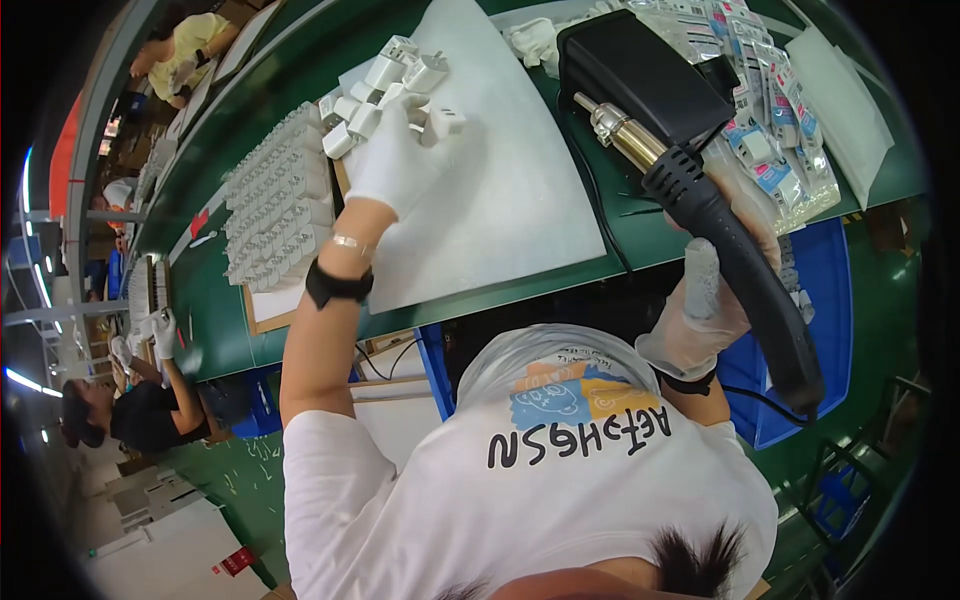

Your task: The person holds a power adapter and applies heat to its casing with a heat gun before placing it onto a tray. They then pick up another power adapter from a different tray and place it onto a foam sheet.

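Over the white foam sheet [500, 205], the left hand [388, 165] pinches a white charger [446, 122] beside a loose pile [384, 72]; right hand's [708, 308] fingers wrap the heat gun [722, 222]! Charger rows [275, 205] look done, the pile seemingly left.

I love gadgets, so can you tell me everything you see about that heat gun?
The heat gun has a long, curved black body that looks like plastic, with slots near the front. Then comes a shiny gold-and-silver metal barrel with a narrow tip. It slants across the picture, tip toward the upper left, in front of the black box. A dark cord leaves its lower end. The right hand is behind it; I can't tell whether they touch.
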The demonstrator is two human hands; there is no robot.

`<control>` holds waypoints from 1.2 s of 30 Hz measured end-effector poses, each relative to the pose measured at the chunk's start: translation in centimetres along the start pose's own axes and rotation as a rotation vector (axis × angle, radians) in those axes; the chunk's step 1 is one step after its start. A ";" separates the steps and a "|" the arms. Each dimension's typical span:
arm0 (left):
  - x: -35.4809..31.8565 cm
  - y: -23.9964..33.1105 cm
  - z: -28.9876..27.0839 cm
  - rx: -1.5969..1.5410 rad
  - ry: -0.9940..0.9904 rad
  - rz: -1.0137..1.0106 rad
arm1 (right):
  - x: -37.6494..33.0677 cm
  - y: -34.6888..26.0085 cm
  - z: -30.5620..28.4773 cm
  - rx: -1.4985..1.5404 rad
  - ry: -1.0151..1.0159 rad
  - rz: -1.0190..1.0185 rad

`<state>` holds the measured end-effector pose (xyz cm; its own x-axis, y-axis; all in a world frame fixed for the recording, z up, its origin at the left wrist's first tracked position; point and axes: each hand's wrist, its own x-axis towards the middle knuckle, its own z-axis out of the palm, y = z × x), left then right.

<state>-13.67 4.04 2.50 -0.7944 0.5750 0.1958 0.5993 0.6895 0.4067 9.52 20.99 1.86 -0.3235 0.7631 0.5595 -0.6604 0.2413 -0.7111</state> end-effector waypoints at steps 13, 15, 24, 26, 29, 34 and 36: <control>-11.3 3.3 1.0 -0.653 0.192 -0.021 | 1.4 0.1 -0.8 -0.347 -0.121 -0.118; -11.6 3.6 1.1 -0.652 0.176 -0.049 | 1.3 0.4 -1.1 -0.278 -0.102 -0.142; -11.6 4.0 2.1 -0.761 0.081 -0.116 | -0.2 -0.4 -1.4 -0.180 -0.242 -0.108; -11.6 4.3 2.1 -0.929 0.040 -0.182 | -0.5 -0.3 -1.0 -0.115 -0.250 -0.114; -11.8 4.5 2.4 -0.942 0.045 -0.178 | -0.3 -0.1 -0.7 -0.030 -0.265 -0.148; -11.9 4.3 2.4 -0.956 0.053 -0.158 | -0.3 0.4 -0.7 -0.027 -0.293 -0.132; -11.9 4.2 2.4 -0.945 0.054 -0.156 | -0.3 0.7 -0.7 0.008 -0.288 -0.123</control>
<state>-1.50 1.13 -0.26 -0.8763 0.4691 0.1096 0.1775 0.1030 0.9787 9.64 21.34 0.95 -0.4187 0.5274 0.7393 -0.7112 0.3158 -0.6281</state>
